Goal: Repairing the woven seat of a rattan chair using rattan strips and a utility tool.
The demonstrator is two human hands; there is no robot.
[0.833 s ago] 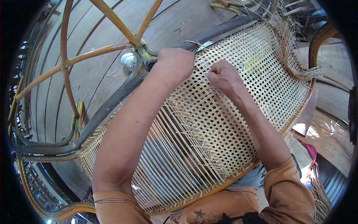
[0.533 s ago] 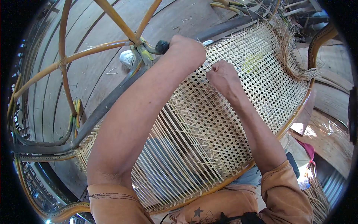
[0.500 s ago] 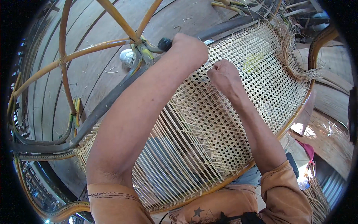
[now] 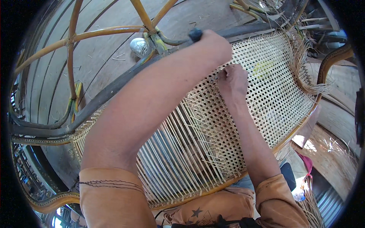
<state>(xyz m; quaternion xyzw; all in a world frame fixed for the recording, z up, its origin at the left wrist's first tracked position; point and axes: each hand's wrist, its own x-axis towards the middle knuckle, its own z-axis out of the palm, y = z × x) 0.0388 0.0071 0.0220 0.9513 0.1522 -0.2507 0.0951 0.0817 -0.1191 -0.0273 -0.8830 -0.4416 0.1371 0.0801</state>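
Observation:
Woven cane webbing [image 4: 272,87] stretches across a curved rattan frame, a seat or back by its shape. Its right part is a close mesh with small holes, while bare parallel cane strands [image 4: 171,159] cross the left part. My left hand [image 4: 217,43] reaches over the far edge of the mesh. A dark, rounded handle end [image 4: 195,35] juts from its far side; the rest of that tool and most of my fingers are hidden. Just nearer, my right hand [image 4: 232,79] is closed against the mesh, fingers curled in. Whether a strand is pinched in it cannot be seen.
Rattan poles [image 4: 72,40] rise at the far left, joined to a dark rail [image 4: 102,99]. A white shoe [image 4: 138,46] is on the plank floor beyond. Loose cane fibres [image 4: 298,68] hang at the right edge, and a wooden board [image 4: 323,142] lies at the right.
The view has shifted slightly. My left hand and the dark handle have moved right along the far edge. My right hand has turned more upright and remains closed near the same patch of mesh.

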